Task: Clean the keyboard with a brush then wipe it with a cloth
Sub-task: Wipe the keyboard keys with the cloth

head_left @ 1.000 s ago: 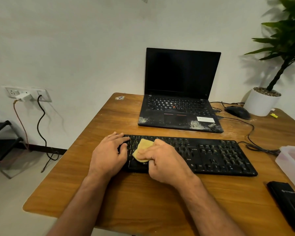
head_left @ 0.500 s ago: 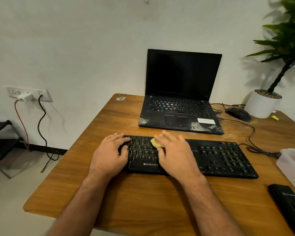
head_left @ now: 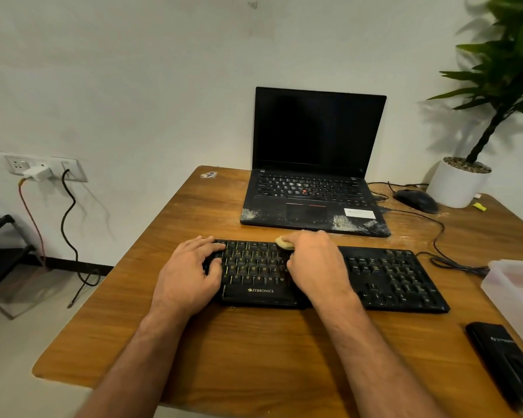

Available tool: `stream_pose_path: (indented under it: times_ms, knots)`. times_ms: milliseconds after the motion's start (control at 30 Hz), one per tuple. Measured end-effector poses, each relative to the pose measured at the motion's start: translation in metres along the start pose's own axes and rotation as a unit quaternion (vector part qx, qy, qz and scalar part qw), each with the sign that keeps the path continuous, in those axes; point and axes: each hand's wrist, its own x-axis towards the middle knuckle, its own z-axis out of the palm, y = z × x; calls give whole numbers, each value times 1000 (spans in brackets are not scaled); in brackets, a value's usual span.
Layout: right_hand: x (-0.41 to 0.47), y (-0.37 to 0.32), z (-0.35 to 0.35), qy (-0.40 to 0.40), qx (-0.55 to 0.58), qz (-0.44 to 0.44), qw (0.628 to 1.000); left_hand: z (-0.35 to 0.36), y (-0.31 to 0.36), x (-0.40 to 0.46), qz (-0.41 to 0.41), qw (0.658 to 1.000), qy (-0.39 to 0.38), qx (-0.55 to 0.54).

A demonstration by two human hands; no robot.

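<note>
A black keyboard (head_left: 387,279) lies across the middle of the wooden table (head_left: 254,351). My left hand (head_left: 191,273) rests on the keyboard's left end with its fingers spread over the keys, steadying it. My right hand (head_left: 314,263) presses a small yellow cloth (head_left: 283,243) onto the top key rows near the keyboard's middle. Most of the cloth is hidden under my fingers. No brush is in view.
An open black laptop (head_left: 311,188) with dusty corners stands behind the keyboard. A mouse (head_left: 417,200) and a potted plant (head_left: 459,185) are at the back right, with cables trailing. A translucent box (head_left: 514,288) and a black case (head_left: 504,357) sit at the right edge.
My right hand has slid the cloth from the keyboard's lower left keys up and right to the top rows. The left hand has stayed on the left end.
</note>
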Motion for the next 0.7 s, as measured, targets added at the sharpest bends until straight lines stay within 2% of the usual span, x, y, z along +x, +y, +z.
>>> stream_pose_path:
  times_ms: [100, 167, 267, 333, 433, 533, 567, 633, 700]
  knots:
    - [-2, -9, 3, -58, 26, -66, 996, -1, 0, 0, -1, 1000, 5, 0]
    - [-3, -5, 1, -70, 3, -59, 996, 0, 1, -1, 1, 1000, 4, 4]
    - [3, 17, -10, -6, -47, 11, 999, 0, 1, -1, -2, 1000, 1, 3]
    - [2, 30, -14, 24, -58, 21, 998, 0, 0, 0, 2, 1000, 4, -6]
    - [-3, 34, -18, -35, -26, 7, 999, 0, -1, 1, 3, 1000, 3, -13]
    - [-18, 21, -21, -124, 67, -95, 985, -1, 1, 1, 1, 1000, 4, -15]
    - [-25, 17, -22, -131, 85, -120, 980, -1, 1, 0, 0, 1000, 5, -17]
    - [-27, 20, -15, -71, 60, -115, 989, -1, 1, 0, -1, 1000, 6, -18]
    - [-20, 28, -10, 16, 14, -47, 999, -1, 1, 0, -3, 1000, 5, -18]
